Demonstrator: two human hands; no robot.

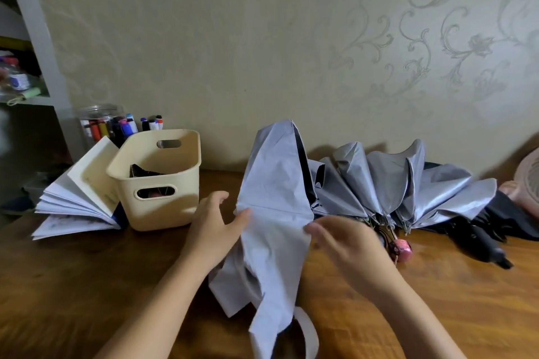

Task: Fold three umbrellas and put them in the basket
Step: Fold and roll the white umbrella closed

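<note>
Pale grey fabric umbrella (274, 213), loose at the near centre of the wooden desk (87, 285), is touched by the left hand (213, 227) and right hand (350, 245), fingers straight. Pleats are likely being gathered; wrapping is called for next, before the cream plastic basket (159, 213) at left.

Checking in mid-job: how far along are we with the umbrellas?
Done: something dark already sits in the basket, possibly one folded umbrella; I cannot confirm. In hand: left hand and right hand press the sides of the pale grey umbrella, its canopy loose. Left: the silver umbrella with the pink handle lies unfolded behind, outside the basket.
</note>
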